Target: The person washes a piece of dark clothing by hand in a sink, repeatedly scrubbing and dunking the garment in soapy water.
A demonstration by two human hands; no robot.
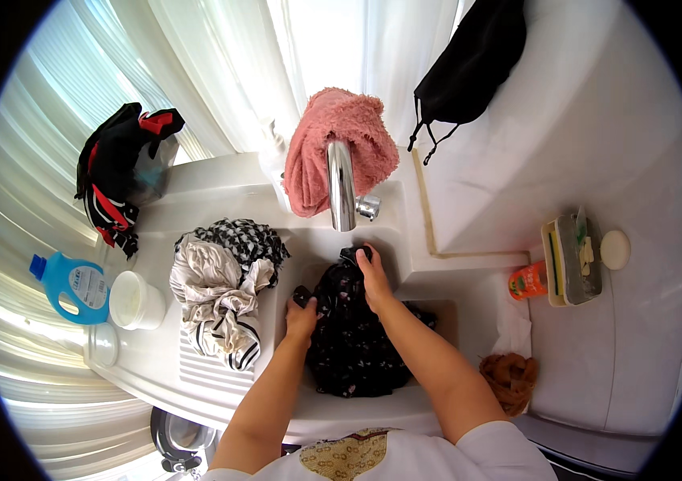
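A black garment with a small floral print [357, 345] lies bunched in the white sink [309, 250], filling most of the basin. My left hand [301, 319] is closed on its left edge, a dark fold showing between thumb and fingers. Farther up, my right hand [372, 279] grips the garment's far end just below the faucet [341, 188], thumb toward the top. Some of the cloth is hidden under my right forearm. No water is seen running from the spout.
A pink towel [333, 136] drapes behind the faucet. Left on the ribbed drainboard [201, 373] sit crumpled beige and black-white clothes [217, 280], a white tub [137, 301] and a blue detergent bottle [76, 289]. Rightward are an orange container [528, 281], a caddy [572, 260] and brown cloth [509, 381].
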